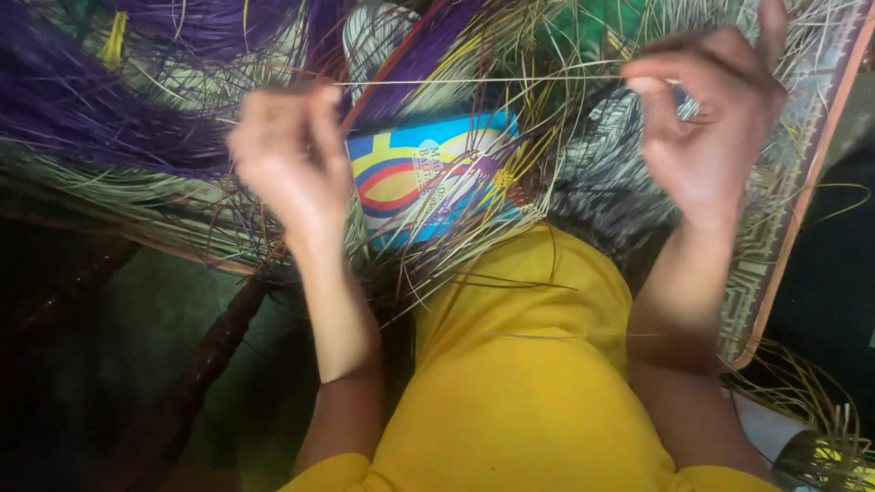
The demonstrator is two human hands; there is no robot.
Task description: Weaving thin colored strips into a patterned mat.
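One pale straw strand [474, 81] is stretched taut between left hand [290, 155] and right hand [706, 118], each pinching an end, likely to straighten it. It hangs above a blue box [428, 173] among loose purple [109, 100] and natural fibres [547, 55]. Box contents can't be seen.

Motion blurs the left hand [290, 159]; straw strands [437, 237] partly hide the colourful box [428, 178]; the purple fibre bundle [109, 109] runs off the top edge.
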